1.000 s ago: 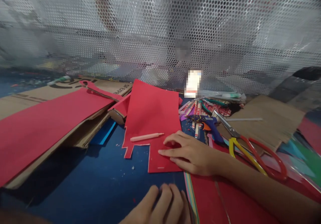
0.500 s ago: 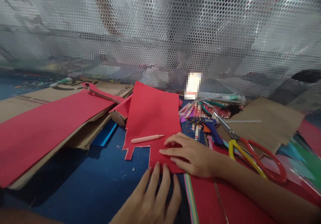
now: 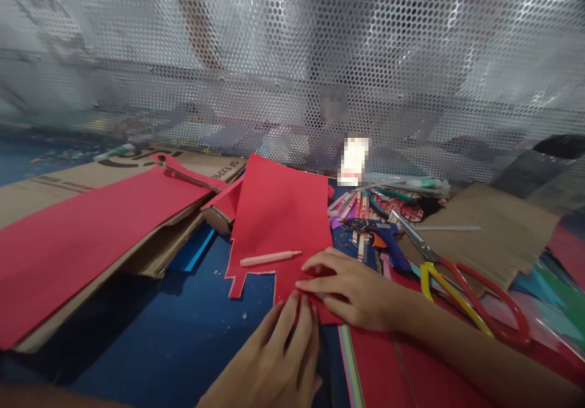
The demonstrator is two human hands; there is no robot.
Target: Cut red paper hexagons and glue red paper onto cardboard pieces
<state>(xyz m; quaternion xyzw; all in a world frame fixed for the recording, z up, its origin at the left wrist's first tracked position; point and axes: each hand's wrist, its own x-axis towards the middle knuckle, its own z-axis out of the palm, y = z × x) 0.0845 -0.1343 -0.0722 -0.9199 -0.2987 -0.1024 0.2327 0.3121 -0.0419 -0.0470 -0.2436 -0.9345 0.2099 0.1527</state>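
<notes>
A cut red paper sheet lies on the blue table top, with a pale pink pen resting across it. My right hand lies flat on the sheet's near right corner, fingers pointing left. My left hand comes up from below, fingers together, their tips touching the sheet's near edge just under my right hand's fingers. Neither hand grips anything.
A long red sheet on brown cardboard fills the left. Right of my hand lie a blue glue gun, red-and-yellow scissors, several sticks and more cardboard. Coloured paper lies under my right forearm. Perforated metal mesh stands behind.
My left hand has moved forward from the bottom edge until its fingertips reach the red sheet's near edge. My right hand has stayed pressed on the sheet.
</notes>
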